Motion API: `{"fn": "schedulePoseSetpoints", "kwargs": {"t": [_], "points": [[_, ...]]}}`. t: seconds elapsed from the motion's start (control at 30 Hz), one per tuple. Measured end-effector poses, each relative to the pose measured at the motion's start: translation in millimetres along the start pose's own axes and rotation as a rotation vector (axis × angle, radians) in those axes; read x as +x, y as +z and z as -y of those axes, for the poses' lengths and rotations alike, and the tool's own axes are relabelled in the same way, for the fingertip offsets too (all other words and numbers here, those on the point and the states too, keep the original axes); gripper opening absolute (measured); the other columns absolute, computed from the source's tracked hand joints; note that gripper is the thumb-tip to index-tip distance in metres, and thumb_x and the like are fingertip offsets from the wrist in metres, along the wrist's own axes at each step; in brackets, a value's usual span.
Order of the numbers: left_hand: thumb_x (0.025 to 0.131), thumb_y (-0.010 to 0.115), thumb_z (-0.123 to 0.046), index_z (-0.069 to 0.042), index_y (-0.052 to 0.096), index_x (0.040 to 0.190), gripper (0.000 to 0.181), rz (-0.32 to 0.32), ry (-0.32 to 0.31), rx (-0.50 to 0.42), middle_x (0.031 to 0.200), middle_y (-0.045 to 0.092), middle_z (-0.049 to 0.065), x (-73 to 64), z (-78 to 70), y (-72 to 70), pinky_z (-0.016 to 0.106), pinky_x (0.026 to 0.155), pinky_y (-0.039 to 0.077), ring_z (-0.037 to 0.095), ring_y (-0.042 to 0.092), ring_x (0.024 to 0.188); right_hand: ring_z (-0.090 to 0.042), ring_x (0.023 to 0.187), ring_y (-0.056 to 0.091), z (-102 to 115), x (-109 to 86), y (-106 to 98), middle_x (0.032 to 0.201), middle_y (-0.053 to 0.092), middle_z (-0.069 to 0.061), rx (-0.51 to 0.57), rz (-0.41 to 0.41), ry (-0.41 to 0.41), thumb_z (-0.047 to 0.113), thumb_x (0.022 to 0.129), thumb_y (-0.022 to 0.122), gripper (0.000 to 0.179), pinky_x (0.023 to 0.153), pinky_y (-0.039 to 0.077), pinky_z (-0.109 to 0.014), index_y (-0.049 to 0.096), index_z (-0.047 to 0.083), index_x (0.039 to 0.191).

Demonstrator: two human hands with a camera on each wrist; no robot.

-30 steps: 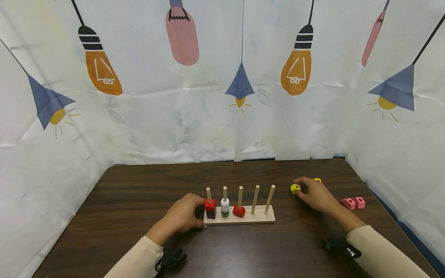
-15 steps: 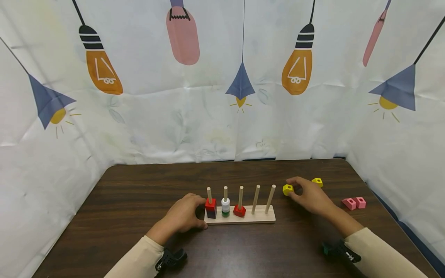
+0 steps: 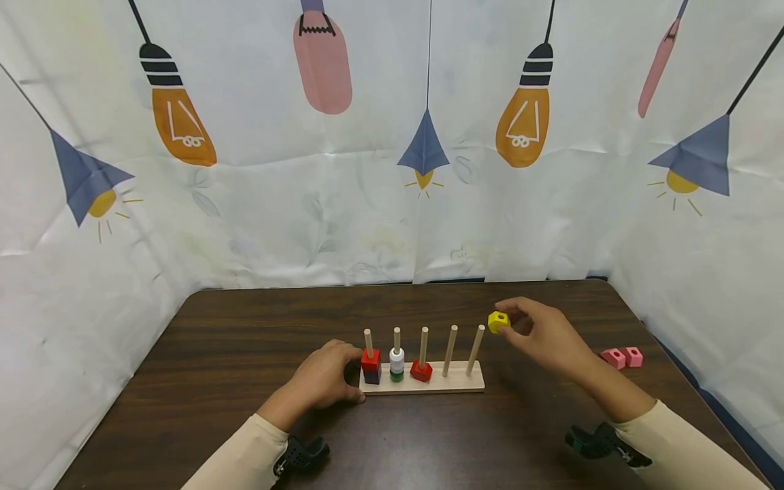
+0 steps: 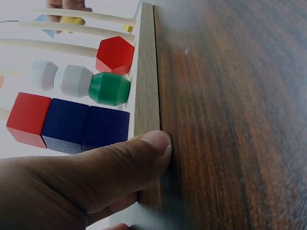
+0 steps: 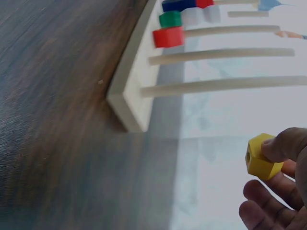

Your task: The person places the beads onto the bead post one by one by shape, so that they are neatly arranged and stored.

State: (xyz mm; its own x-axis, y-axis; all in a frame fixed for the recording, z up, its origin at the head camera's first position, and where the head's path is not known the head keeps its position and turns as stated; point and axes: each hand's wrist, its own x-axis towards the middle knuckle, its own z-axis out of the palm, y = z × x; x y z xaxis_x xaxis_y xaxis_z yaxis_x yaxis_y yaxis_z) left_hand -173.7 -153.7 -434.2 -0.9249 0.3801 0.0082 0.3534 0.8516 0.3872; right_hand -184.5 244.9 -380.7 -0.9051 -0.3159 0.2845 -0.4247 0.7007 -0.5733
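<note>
A wooden peg board (image 3: 441,386) with several upright pegs lies on the table. My left hand (image 3: 324,378) grips its left end; in the left wrist view the thumb (image 4: 139,155) presses the front edge. The leftmost peg carries a red cube (image 4: 29,117) above two dark blue cubes (image 4: 106,125). Beside it, white beads (image 4: 74,80) sit over a green bead (image 4: 109,89). One red bead (image 3: 421,371) is on the middle peg; the two right pegs are bare. My right hand (image 3: 548,337) pinches a yellow hexagonal bead (image 5: 263,157) in the air, just right of the rightmost peg (image 3: 476,348).
Two pink beads (image 3: 623,358) lie on the table beyond my right wrist. A small part of another yellow bead (image 4: 127,28) shows in the left wrist view. A white printed cloth (image 3: 380,224) hangs behind the brown table (image 3: 275,316).
My right hand has lifted the yellow bead and carried it left toward the pegs. The other yellow bead is now hidden behind that hand in the head view. My left hand has stayed put.
</note>
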Motion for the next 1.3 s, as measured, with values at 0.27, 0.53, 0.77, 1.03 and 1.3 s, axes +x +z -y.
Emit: {"fn": "schedulePoseSetpoints", "kwargs": {"t": [0.27,0.53,0.77,1.03,1.3], "points": [[0.064,0.099,-0.029,-0.01,0.072,0.121,0.066,-0.006,0.009,-0.008,0.12,0.069,0.006,-0.3,0.9,0.1,0.05,0.098,0.05,0.029,0.058,0.121,-0.014,0.082,0.067,23,1.4,-14,0.107,0.07,-0.003,-0.009,-0.018,-0.031,0.004,0.089,0.079,0.038,0.063,0.056,-0.027,0.067,0.008,0.125],[0.064,0.099,-0.029,-0.01,0.072,0.121,0.066,-0.006,0.012,-0.009,0.12,0.069,0.006,-0.3,1.3,-0.2,0.05,0.098,0.05,0.029,0.058,0.121,-0.012,0.082,0.066,39,1.9,-18,0.106,0.071,-0.001,0.024,-0.042,-0.061,0.005,0.09,0.079,0.035,0.067,0.056,-0.027,0.069,0.01,0.123],[0.064,0.099,-0.029,-0.008,0.072,0.122,0.068,-0.004,0.004,-0.005,0.121,0.069,0.007,-0.5,0.9,-0.2,0.05,0.098,0.05,0.03,0.058,0.121,-0.013,0.082,0.066,48,3.0,-14,0.105,0.071,0.0,0.071,-0.054,-0.081,0.006,0.09,0.079,0.033,0.067,0.056,-0.027,0.069,0.009,0.122],[0.063,0.099,-0.029,-0.009,0.072,0.121,0.066,-0.006,0.01,-0.005,0.12,0.069,0.006,-0.3,1.6,0.4,0.05,0.098,0.05,0.029,0.058,0.121,-0.012,0.082,0.066,56,8.3,-8,0.106,0.071,-0.001,0.105,-0.079,-0.116,0.004,0.089,0.079,0.033,0.069,0.058,-0.03,0.069,0.008,0.12],[0.064,0.099,-0.029,-0.009,0.072,0.12,0.065,-0.005,0.013,-0.008,0.12,0.069,0.006,-0.4,1.1,-0.5,0.05,0.098,0.05,0.029,0.058,0.121,-0.012,0.081,0.065,69,11.7,-1,0.106,0.071,0.001,0.12,-0.068,-0.127,0.002,0.087,0.08,0.035,0.068,0.058,-0.031,0.069,0.008,0.12]]}}
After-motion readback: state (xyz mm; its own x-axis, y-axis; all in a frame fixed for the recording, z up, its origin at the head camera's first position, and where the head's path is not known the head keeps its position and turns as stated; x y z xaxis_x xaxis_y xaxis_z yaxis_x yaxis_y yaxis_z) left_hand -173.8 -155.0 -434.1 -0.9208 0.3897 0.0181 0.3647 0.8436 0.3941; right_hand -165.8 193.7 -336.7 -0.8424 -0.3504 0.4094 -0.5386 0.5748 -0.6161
